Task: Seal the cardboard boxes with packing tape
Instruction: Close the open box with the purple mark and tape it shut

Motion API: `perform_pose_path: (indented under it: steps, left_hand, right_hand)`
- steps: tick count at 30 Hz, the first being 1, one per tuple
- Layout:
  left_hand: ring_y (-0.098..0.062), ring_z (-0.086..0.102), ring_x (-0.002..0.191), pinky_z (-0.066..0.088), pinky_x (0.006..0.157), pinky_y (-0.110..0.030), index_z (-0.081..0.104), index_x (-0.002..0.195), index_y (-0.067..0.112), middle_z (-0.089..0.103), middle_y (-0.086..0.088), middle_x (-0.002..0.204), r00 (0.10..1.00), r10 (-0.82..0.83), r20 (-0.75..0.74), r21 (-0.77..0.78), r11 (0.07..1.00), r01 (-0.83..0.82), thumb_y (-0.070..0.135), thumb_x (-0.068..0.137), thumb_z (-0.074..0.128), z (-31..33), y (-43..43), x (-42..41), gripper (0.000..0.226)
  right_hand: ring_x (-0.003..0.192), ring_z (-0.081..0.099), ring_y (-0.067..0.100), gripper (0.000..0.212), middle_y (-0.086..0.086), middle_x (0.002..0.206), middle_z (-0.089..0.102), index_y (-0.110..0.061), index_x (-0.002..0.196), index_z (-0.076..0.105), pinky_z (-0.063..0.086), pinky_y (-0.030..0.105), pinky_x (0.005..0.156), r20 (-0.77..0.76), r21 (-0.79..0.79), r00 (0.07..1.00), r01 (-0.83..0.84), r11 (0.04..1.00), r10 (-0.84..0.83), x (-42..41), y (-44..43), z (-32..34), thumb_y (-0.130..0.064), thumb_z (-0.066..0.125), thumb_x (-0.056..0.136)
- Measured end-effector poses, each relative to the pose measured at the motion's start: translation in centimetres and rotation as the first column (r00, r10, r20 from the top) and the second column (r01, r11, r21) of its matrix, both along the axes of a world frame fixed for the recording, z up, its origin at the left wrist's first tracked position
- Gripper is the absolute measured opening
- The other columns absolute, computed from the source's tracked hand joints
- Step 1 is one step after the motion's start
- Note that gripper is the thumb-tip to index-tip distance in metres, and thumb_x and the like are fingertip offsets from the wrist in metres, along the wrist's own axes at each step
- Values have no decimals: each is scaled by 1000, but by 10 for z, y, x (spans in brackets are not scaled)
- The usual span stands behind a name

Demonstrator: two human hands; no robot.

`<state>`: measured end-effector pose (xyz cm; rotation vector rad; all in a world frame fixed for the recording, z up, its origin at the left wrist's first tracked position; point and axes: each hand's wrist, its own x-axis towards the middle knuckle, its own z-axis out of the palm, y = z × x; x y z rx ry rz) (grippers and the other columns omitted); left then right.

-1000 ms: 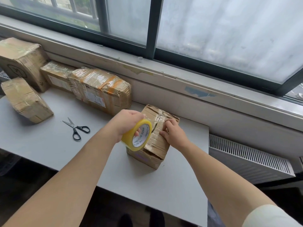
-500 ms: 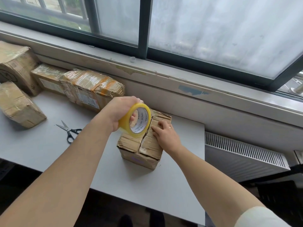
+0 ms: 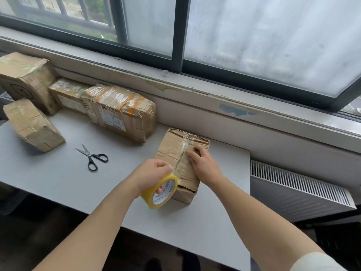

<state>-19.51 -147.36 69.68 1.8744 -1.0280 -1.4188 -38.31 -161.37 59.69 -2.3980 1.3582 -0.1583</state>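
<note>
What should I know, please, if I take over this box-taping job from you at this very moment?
Left hand grips the yellow tape roll at the near top edge of the box.
Right hand presses flat on the box top, beside the seam.
Done: a clear tape strip runs along the top seam, uncut from the roll.
To do: probably bring the tape down the near side, then cut it. The scissors lie on the table, to the left of the box.
Four other boxes at the back left look taped already.
</note>
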Motion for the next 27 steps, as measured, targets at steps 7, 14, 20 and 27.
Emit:
perform_pose_path:
  steps: [7, 14, 20, 27]
  left_hand:
    - [-17, 65, 52, 56, 59, -28, 69, 107, 38, 69, 0, 105, 993, 113, -43, -23, 993, -114, 39, 100, 62, -40, 36, -13, 11]
    - [-3, 56, 103, 39, 88, -22, 70, 101, 47, 49, 7, 122, 965, 199, 169, -197, 966, -165, 39, 96, 67, -60, 42, -17, 10]
    - [-20, 55, 122, 44, 97, -30, 75, 106, 37, 22, 3, 159, 912, 249, 327, -211, 960, -186, 41, 95, 67, -61, 41, -18, 14]
    - [-18, 49, 139, 36, 95, -22, 74, 89, 40, 15, 9, 171, 955, 159, 251, -208, 972, -108, 32, 92, 73, -58, 27, -8, 9]
  right_hand:
    - [155, 16, 25, 61, -1, 168, 8, -33, 156, 30, 17, 60, 122, -177, 50, 981, -77, 996, 84, 1, 4, 7, -62, 33, 102]
    - [156, -21, 24, 99, 4, 172, -13, -28, 164, -4, 5, 70, 121, -279, 134, 957, -49, 990, 85, 11, 10, 16, -80, 37, 90]
    - [154, -25, 34, 99, 1, 171, -17, -34, 161, 13, 4, 74, 118, -189, 181, 980, 97, 979, -62, 13, 18, 20, -87, 43, 84]
    - [149, -33, 44, 104, 10, 169, -23, -37, 162, 5, 8, 71, 119, -174, 227, 978, 153, 962, -115, 17, 21, 18, -85, 52, 82]
